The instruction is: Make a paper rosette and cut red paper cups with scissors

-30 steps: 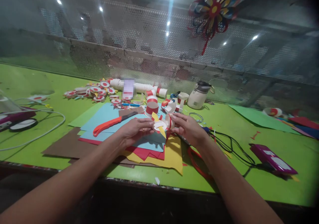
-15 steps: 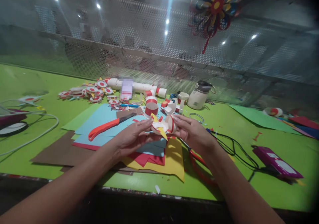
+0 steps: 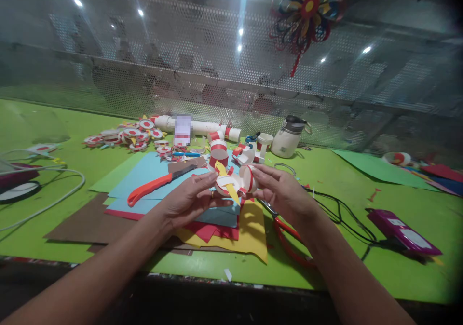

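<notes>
My left hand [image 3: 188, 199] and my right hand [image 3: 284, 192] together hold a small paper craft piece [image 3: 235, 182] made of white and red paper rings with yellow pointed strips. It is lifted slightly above a stack of coloured paper sheets [image 3: 173, 190] on the green table [image 3: 72, 170]. My left fingers pinch its left side, my right fingers grip its right ring. An orange-handled utility knife [image 3: 159, 182] lies on the blue sheet just left of my left hand. Red-handled scissors [image 3: 285, 231] lie under my right wrist.
Several finished red-and-white paper discs [image 3: 126, 134] lie at the back left beside a white tube [image 3: 198, 126]. A white jar [image 3: 287, 137] stands behind. A purple device [image 3: 403, 231] with black cable lies right; white cable [image 3: 47, 202] left. A mesh wall with a paper flower [image 3: 307, 6] backs the table.
Both hands raised the paper craft piece a little and turned it; my left palm now faces more upward. The view shifted slightly.
</notes>
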Demonstrator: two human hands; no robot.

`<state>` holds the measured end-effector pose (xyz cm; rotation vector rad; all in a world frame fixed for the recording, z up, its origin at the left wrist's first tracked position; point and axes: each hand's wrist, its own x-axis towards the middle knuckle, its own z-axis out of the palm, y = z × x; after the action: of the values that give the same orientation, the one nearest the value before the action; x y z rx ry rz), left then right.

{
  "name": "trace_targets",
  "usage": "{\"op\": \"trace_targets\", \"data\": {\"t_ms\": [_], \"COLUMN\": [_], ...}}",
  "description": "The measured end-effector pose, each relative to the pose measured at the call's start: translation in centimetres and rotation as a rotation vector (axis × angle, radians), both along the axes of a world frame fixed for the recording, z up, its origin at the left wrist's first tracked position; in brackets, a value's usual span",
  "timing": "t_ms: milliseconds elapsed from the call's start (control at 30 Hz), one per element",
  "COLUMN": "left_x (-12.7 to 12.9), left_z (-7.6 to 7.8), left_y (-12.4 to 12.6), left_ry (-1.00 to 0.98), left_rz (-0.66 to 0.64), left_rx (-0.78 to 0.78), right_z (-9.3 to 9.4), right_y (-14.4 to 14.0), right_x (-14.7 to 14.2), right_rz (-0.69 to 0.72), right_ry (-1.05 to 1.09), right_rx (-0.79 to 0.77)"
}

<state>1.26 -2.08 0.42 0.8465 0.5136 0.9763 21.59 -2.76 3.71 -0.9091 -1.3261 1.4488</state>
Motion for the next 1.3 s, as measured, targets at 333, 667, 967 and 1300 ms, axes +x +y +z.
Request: {"op": "trace_targets", "data": {"t_ms": [333, 667, 967, 1300], "left_x": [0.3, 0.9, 0.9, 0.9], "left_z": [0.2, 0.1, 0.0, -0.6], "left_y": [-0.2, -0.3, -0.3, 0.1], "left_ry": [0.038, -0.032, -0.097, -0.116], "left_rz": [0.037, 0.0, -0.01, -0.012], "left_rx": [-0.011, 0.016, 0.014, 0.091], "right_z": [1.6, 2.2, 2.4, 2.5], "right_y": [-1.1, -1.7, -1.8, -1.8], "right_x": [0.3, -1.4, -1.7, -2.1], "right_rz": [-0.227, -0.181, -0.304, -0.196], "right_ry": [-0.082, -0.43, -0.754, -0.907], "right_rx": [0.241, 0.325, 0.589, 0.634]}}
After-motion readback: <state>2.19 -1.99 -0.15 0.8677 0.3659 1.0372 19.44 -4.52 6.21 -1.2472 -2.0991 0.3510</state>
